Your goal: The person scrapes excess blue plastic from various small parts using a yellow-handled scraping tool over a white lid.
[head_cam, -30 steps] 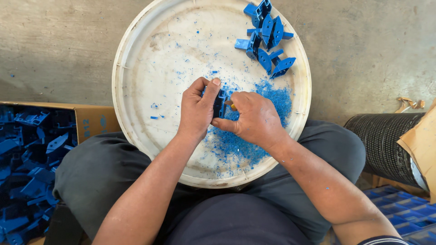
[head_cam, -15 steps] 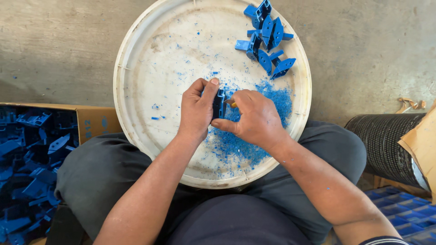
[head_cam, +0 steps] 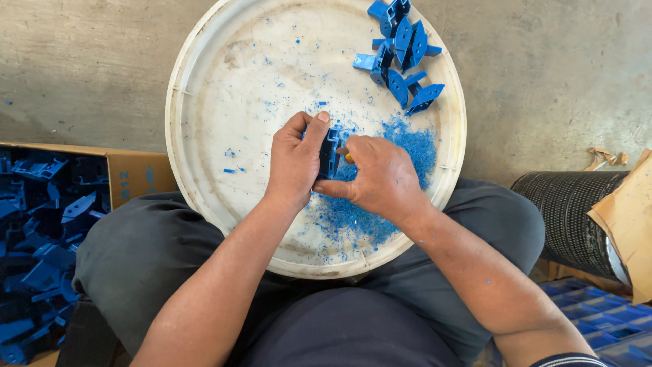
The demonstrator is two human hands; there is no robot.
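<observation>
The left hand (head_cam: 293, 160) is gripping a blue plastic part (head_cam: 329, 153) over the round white tray (head_cam: 204, 183) on the lap, while the right hand (head_cam: 380, 178) is closing on a small tool (head_cam: 348, 158) against it, so the shavings (head_cam: 380, 197) are gathering below.

My left hand (head_cam: 293, 163) gripped a blue plastic part (head_cam: 329, 153) over the round white tray (head_cam: 204, 88) on my lap, while my right hand (head_cam: 380, 178) pressed a small tool against it above blue shavings (head_cam: 407, 146). Finished blue parts (head_cam: 401, 47) lay at the tray's far rim.
</observation>
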